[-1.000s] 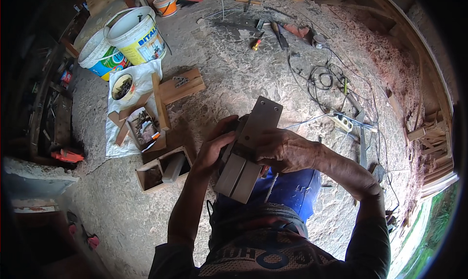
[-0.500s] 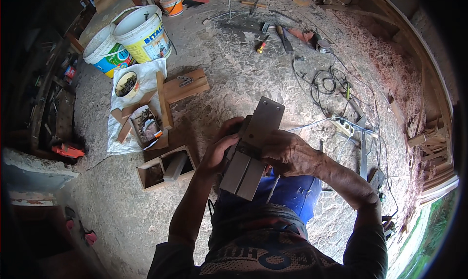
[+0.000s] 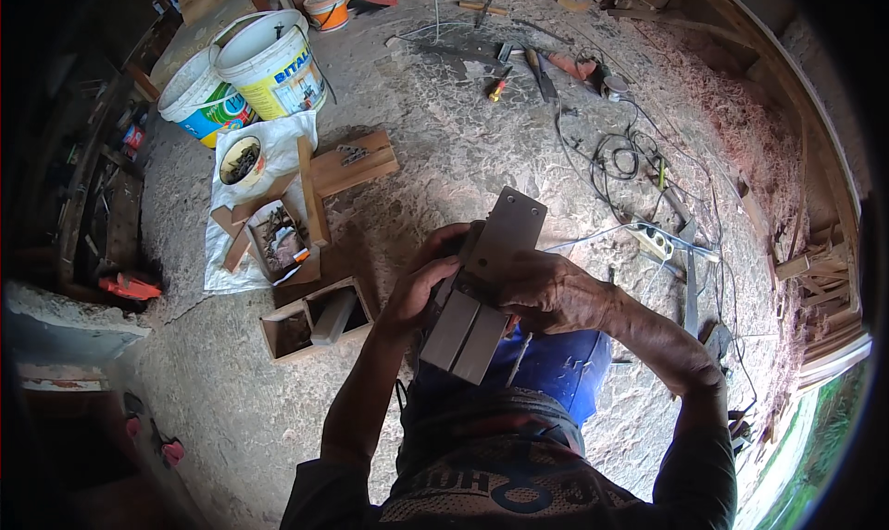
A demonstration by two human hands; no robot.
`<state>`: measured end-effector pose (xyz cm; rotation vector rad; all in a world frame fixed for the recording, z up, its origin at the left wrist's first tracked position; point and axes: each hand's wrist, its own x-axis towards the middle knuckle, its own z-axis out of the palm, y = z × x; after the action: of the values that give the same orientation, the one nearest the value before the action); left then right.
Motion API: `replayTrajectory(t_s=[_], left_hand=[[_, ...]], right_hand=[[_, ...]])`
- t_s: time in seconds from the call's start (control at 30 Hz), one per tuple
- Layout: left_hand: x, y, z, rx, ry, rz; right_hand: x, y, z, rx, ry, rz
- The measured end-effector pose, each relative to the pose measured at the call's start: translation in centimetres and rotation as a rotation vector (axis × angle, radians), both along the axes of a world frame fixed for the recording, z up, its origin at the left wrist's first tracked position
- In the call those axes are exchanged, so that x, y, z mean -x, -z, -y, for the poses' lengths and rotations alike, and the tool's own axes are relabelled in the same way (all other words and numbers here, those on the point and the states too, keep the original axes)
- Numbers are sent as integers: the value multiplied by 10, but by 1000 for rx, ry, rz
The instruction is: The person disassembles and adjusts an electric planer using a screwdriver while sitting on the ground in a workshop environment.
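Observation:
An upturned power planer [image 3: 465,336] sits over my blue-clad lap, its grey metal sole in two plates, the lower one grooved, the upper one with small holes. My left hand [image 3: 426,280] grips its left side, fingers curled round the body. Across the gap between the plates lies my right hand [image 3: 551,294], fingers bent and pressed together; whatever is in them is hidden. A thin rod-like thing [image 3: 520,354] shows just below that hand, along with a bit of red.
Left: wooden box with compartments [image 3: 283,340], white sack [image 3: 222,275] bearing small containers and wood pieces, buckets [image 3: 264,72], red tool [image 3: 128,286]. Right: coiled cables [image 3: 619,160], power strip [image 3: 653,243], yellow-handled screwdriver [image 3: 498,87], shavings [image 3: 745,104], scrap wood [image 3: 824,280].
The whole view has shifted slightly since a second ago. Over the last half second the planer and my right hand have moved only a little, with both hands staying on the tool.

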<state>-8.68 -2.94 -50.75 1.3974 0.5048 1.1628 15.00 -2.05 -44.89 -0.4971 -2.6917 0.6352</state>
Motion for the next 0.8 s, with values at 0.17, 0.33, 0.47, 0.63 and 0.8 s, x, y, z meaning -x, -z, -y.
replayTrajectory(t_s=[0.17,0.33,0.47,0.63,0.8], left_hand=[[4,8,-4,400,52,96],[-2,-3,2,193,13,30],[-8,-5,3,456,63,162],[-4,10,1,438,103,224],[-7,11,3,377,-68,29]], right_hand=[[3,-4,7,24,94,26],[17,-17,5,82,268,1],[33,-6,0,93,275,3],[34,-2,0,60,297,71],[33,-1,7,114,335,14]])
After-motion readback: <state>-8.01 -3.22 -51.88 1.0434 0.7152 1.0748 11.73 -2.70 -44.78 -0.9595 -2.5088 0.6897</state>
